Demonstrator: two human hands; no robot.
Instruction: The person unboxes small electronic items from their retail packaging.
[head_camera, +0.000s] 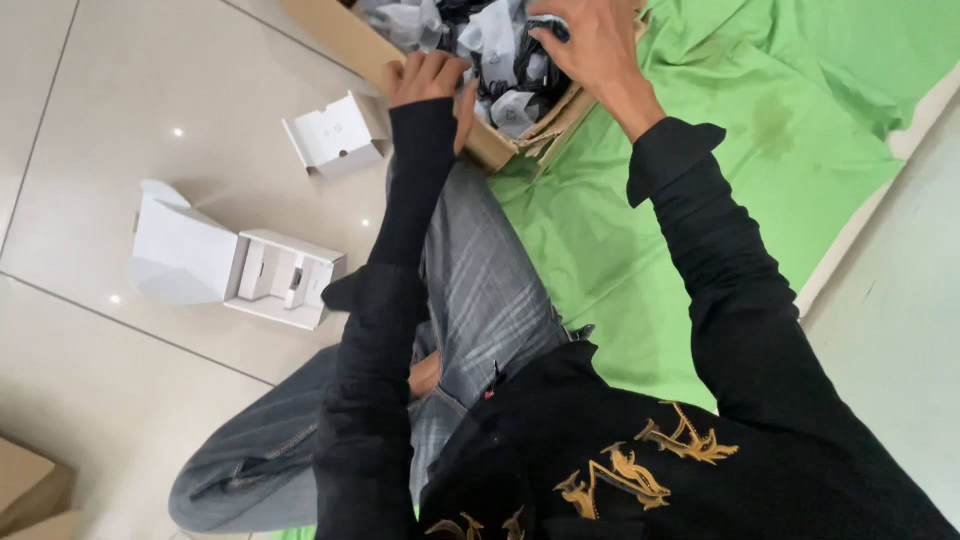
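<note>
A brown cardboard box (340, 35) sits at the top of the head view, filled with several small items in clear and black plastic bags (500, 50). My left hand (425, 80) grips the near rim of the box. My right hand (590, 40) reaches into the box and its fingers are closed on one of the bagged items. Both arms wear black sleeves, and my jeans-clad knee lies just below the box.
An open white carton (335, 135) lies on the tiled floor left of the box, and a larger open white carton (235, 265) lies nearer. A green cloth (760, 140) covers the floor on the right. A brown cardboard corner (25, 490) shows at bottom left.
</note>
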